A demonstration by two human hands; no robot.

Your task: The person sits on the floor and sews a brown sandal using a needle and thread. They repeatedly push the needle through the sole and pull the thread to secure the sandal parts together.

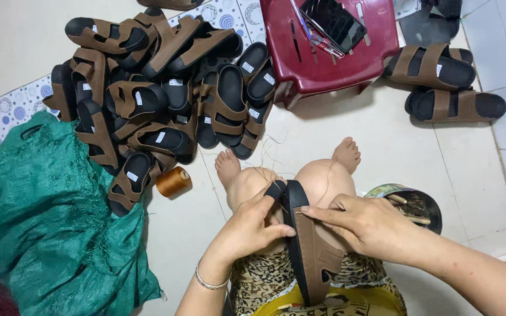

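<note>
My left hand [247, 225] and right hand [373, 225] both grip the brown strapped sandal with a black sole [310, 248] standing edgewise on my lap, which looks light, its sole stiffish, straps pliable, best held by the sole's edges.

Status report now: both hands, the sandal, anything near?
Left hand and right hand both grip brown sandal on lap. Thread spool and sandal pile at left, apart.
</note>
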